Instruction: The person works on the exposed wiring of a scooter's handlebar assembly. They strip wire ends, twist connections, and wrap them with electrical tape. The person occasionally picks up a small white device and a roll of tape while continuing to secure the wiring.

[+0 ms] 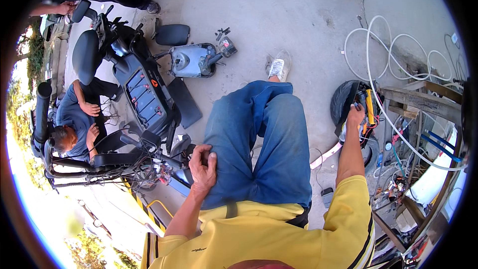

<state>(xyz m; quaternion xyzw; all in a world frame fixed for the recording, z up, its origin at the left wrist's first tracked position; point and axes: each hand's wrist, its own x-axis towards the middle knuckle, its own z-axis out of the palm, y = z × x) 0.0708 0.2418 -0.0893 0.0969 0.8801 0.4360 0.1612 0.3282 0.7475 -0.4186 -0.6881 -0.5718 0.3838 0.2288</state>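
My left hand (203, 170) rests on the left thigh of my blue trousers (229, 134), its fingers loosely curled with nothing visible in them. Out to the right, my right arm reaches down to a cluttered heap beside a black tyre (342, 100). There my right hand (355, 115) is closed, its fingertips at something small that I cannot make out. Just beyond the fingers stands a yellow upright piece (370, 107), with wires and small parts around it. A pinkish-white strip (326, 155) lies below the hand.
On the left stands a partly stripped electric scooter (144, 94) with loose wiring. A seated person (79, 119) is behind it; another's legs show at top left. Removed parts (194, 60) lie on the concrete. A white hose (371, 45) loops by a wooden rack (423, 97) at right.
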